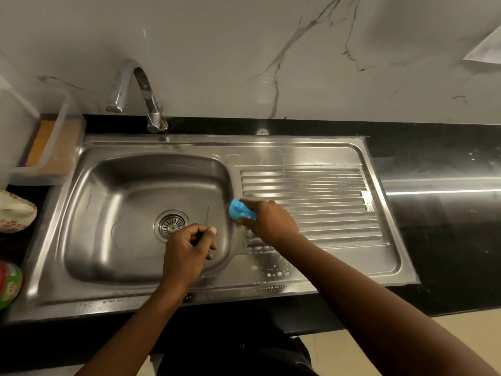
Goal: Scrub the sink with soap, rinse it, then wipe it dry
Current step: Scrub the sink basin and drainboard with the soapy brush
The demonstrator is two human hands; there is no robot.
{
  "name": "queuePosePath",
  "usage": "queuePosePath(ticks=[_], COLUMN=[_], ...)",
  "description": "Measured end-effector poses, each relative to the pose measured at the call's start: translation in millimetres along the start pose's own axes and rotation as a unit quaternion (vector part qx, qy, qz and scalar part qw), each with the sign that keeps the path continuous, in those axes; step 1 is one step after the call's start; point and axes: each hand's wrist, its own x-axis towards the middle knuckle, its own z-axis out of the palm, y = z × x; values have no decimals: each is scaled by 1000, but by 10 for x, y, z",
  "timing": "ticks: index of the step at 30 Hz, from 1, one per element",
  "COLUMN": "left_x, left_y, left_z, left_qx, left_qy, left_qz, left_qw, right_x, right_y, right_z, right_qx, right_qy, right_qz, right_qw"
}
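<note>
Mid-frame, the steel sink [122, 185] sits in a black counter [433, 240] below a veined white wall [244, 50], tap [135, 88] at upper left; my right hand [271, 221] grips a blue sponge [241, 210] at the drainboard's [311, 185] left edge, while my left hand [187, 248] hovers over the basin, clenched on nothing.

Black counter [433, 240] w/ steel sink [189, 142] set in, clear tub [38, 176] left.

sponge [242, 210] blue | sink [162, 143] silver, drainer [325, 185] ribbed | counter [433, 147] blk | wall [244, 50] wht, grey veins
</note>
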Motion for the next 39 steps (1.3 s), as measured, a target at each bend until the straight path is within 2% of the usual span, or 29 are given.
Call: queuePosePath(ticks=[2,7,11,14,20,26,31,35,39], left_x=[15,-12,-59,-82,-72,-102,-133,-156,-169], left_y=[14,-24,-32,-12,59,30,31,65,122], left_z=[9,-13,2,48,164,210,246,311,380], left_qx=[-6,0,1,3,-13,-11,-11,2,0], left_qy=[4,12,14,4,1,-2,1,-6,-5], left_qz=[0,-3,-10,-11,-11,-13,-15,-10,-6], left_qw=[1000,1000,1000,1000,1000,1000,1000,1000,1000], right_x=[-143,-122,121,257,-3,-267,-43,88,-32], right_y=[184,677,538,285,189,936,920,629,564], right_z=[-93,-425,-454,-253,-90,-551,-608,-395,-249], right_qx=[-9,-7,63,88,36,10,54,114,99], right_qy=[-4,39,75,62,11,42,83,69,28], right_qz=[-8,78,129,115,43,103,150,129,79], right_qw=[1000,996,987,987,998,994,984,983,991])
